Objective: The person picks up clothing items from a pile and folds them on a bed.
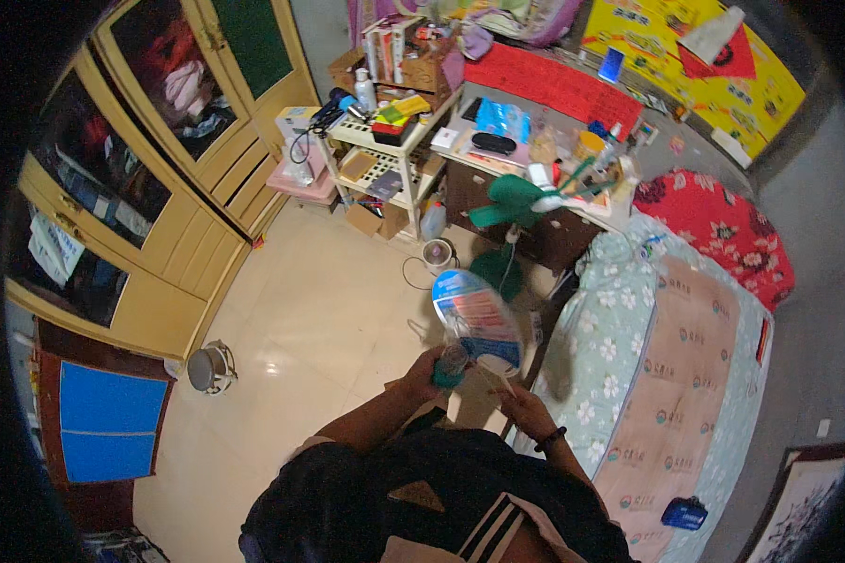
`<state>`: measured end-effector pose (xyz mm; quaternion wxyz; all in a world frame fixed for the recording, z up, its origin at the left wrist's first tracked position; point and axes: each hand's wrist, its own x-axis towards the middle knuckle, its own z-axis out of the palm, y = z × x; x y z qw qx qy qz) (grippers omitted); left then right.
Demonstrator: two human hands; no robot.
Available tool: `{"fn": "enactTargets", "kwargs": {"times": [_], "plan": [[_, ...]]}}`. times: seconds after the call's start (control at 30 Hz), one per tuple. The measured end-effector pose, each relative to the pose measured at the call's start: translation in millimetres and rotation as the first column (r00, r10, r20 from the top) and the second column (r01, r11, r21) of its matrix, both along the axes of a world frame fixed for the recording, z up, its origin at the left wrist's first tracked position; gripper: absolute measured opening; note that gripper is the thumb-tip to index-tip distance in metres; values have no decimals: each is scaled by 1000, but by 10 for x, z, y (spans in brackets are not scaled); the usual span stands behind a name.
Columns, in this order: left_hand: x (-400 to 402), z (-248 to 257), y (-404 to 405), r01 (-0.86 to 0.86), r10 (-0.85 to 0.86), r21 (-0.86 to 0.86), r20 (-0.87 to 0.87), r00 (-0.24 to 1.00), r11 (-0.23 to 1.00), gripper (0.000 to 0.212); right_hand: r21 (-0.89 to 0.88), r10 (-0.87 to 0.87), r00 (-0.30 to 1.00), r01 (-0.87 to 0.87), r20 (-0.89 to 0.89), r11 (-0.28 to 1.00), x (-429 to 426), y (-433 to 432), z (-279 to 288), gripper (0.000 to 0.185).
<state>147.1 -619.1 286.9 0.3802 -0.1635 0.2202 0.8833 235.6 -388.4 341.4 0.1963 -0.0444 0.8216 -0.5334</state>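
My left hand (426,374) is closed around a clear cup-like container (453,359) with a teal lower part, held in front of my body. To its right, my right hand (524,409) grips the thin handle of a printed plastic hand fan (480,317), and a dark beaded bracelet circles that wrist. The fan's blue, white and red face bears writing and is tilted beyond both hands, close to the clear container. Whether the two touch cannot be told.
A bed with a floral sheet (604,352) stands to the right. Ahead are a green-bladed electric fan (510,200), a small white pot (437,255) with a cord, a white shelf rack (413,204) and a cluttered desk. A round stool-like object (208,369) stands left, near wooden wardrobes (176,239).
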Motion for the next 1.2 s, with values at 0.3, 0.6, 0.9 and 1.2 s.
{"fn": "enactTargets", "kwargs": {"times": [0.3,0.6,0.9,1.2], "plan": [[-942,207,-863,-327,287,-148,-242,927,933,28,-75,19,993,-28,-113,997,-1309,-766,-16,29],[-1515,532,-1166,-417,417,21,-101,903,909,27,-94,26,1000,-25,14,995,-2042,-1329,283,31],[-2363,619,-1268,-512,417,-219,-364,833,831,32,-104,-13,997,6,-73,995,-2856,-1454,322,33],[-3284,974,-1639,-668,643,-184,-182,744,721,20,-489,-273,956,292,111,822,-3991,-1497,632,25]]}}
